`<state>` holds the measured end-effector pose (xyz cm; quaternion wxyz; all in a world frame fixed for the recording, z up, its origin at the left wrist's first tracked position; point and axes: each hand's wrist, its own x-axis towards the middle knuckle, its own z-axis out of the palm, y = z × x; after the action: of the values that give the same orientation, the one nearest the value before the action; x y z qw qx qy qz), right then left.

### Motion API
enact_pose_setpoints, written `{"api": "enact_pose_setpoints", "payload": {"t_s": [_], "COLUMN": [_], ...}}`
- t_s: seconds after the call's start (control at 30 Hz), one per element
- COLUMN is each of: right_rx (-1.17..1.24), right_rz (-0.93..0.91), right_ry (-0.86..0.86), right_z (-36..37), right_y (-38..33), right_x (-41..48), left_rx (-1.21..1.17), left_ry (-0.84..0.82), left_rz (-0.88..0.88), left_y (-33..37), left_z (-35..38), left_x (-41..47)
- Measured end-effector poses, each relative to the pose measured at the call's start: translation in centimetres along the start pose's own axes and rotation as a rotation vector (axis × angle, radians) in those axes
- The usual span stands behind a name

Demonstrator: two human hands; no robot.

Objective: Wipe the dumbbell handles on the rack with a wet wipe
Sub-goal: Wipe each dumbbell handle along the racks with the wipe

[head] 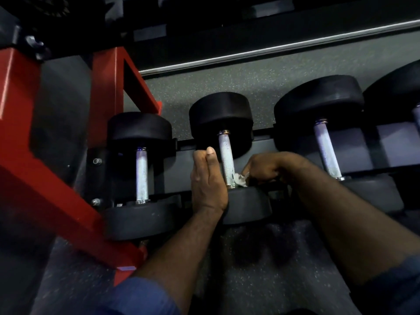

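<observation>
Dark rack rail (261,144) with black-headed dumbbells (142,176) side by side across it.
</observation>
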<state>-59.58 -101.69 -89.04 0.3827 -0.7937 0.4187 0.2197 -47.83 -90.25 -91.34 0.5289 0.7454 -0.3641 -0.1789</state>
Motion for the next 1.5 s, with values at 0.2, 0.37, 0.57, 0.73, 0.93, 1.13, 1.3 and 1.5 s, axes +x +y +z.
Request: {"api": "enact_pose_setpoints", "payload": {"t_s": [0.2, 0.37, 0.57, 0.73, 0.93, 1.13, 1.3, 1.5], "right_rx": [-0.028, -0.058, -0.091, -0.260, -0.401, -0.547, -0.568, -0.700], "right_rz": [0.000, -0.023, -0.042, -0.101, -0.078, -0.144, -0.241, -0.364], "right_ry": [0.037, 0.152, 0.366, 0.522, 0.400, 0.497, 0.720, 0.519], "right_z": [0.4, -1.1, 1.4, 2.8, 1.0, 2.5, -0.1, -0.1], "right_y": [-0.7, -1.8, -3.7, -6.5, -7.4, -8.9, -8.1, -5.0], "right_x": [-0.8, -2.8, -1.8, -0.9, -0.9, -0.1, 0.4, 0.5], "left_rx": [-0.030, -0.057, -0.073, -0.050, -0.048, -0.081, -0.080, -0.102], "left_ry": [0.014, 0.048, 0.042, 0.089, 0.139, 0.143, 0.158, 0.136], "left_rz": [-0.019, -0.040, -0.083, -0.063, -0.072, -0.127, -0.105, -0.095], "left_y": [0.0, 0.0, 0.1, 0.1, 0.0, -0.1, -0.4, -0.4], "left_z": [-0.1, -0.1, -0.2, -0.1, -0.1, -0.4, -0.1, -0.1], "left_x": [-0.1, 0.0, -0.1, 0.0, 0.1, 0.3, 0.4, 0.3]}}
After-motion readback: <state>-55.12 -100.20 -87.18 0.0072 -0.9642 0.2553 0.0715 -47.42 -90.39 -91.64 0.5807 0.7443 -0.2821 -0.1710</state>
